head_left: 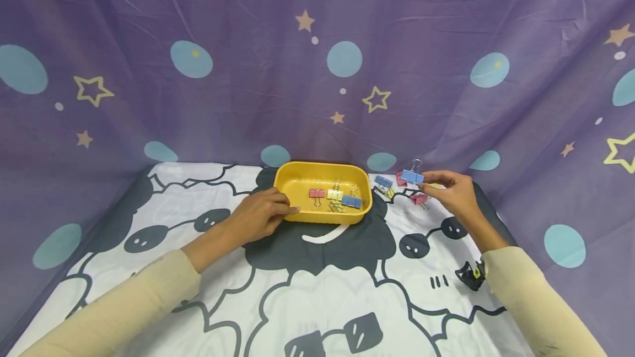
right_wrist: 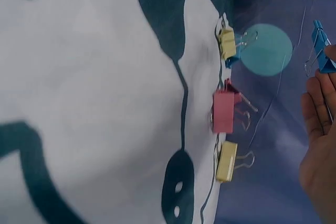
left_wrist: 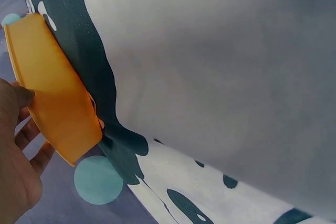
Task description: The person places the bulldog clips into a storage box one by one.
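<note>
My left hand [head_left: 263, 214] grips the left end of a yellow tray [head_left: 322, 217], with the thumb [left_wrist: 23, 97] on its outer wall in the left wrist view. In the tray lie a pink binder clip [head_left: 317, 193], a blue binder clip [head_left: 351, 201] and yellowish ones [head_left: 335, 195]. Right of the tray, my right hand [head_left: 452, 191] pinches another blue binder clip [head_left: 412, 177] between thumb and fingers, raised above the cloth. The right wrist view shows this held clip [right_wrist: 321, 51] at its right edge.
Below the right hand are pink clips [right_wrist: 223, 111], a yellow clip [right_wrist: 227, 162], and another yellow clip [right_wrist: 227, 44] against a blue one [head_left: 383, 182]. A patterned white cloth [head_left: 347, 302] covers the table. A purple curtain [head_left: 258, 70] hangs behind the tray.
</note>
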The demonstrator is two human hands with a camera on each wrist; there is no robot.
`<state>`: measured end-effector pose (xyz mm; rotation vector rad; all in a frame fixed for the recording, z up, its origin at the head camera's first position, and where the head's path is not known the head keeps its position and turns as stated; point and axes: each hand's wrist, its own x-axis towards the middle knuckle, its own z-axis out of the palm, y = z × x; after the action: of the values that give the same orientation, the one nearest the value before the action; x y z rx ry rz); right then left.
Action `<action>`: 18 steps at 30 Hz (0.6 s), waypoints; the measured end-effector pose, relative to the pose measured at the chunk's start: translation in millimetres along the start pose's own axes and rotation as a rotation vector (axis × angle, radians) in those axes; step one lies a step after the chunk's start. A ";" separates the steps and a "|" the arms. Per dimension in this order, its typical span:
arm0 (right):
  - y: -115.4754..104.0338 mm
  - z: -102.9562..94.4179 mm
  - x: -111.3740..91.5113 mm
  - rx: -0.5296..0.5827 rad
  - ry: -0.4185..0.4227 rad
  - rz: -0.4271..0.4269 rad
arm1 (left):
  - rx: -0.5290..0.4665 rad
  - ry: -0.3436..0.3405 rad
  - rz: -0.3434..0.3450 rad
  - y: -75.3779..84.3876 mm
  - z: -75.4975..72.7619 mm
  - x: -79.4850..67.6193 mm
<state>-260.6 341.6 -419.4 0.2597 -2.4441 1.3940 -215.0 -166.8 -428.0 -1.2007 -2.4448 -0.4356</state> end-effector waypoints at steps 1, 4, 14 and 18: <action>-1.4 1.7 0.4 0.002 -0.004 -0.003 | 0.001 -0.001 0.000 0.0 -0.1 0.0; -6.0 7.1 1.7 0.011 -0.017 -0.013 | 0.002 -0.007 -0.004 0.1 -0.5 0.1; -22.1 28.9 6.7 0.073 -0.059 -0.019 | 0.004 -0.016 -0.011 1.3 -2.9 0.6; -26.7 36.2 6.2 0.100 -0.070 -0.042 | 0.001 -0.025 -0.014 1.2 -2.5 0.9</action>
<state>-264.8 296.8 -413.0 0.3869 -2.4127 1.5148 -214.0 -166.6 -425.3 -1.1957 -2.4757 -0.4257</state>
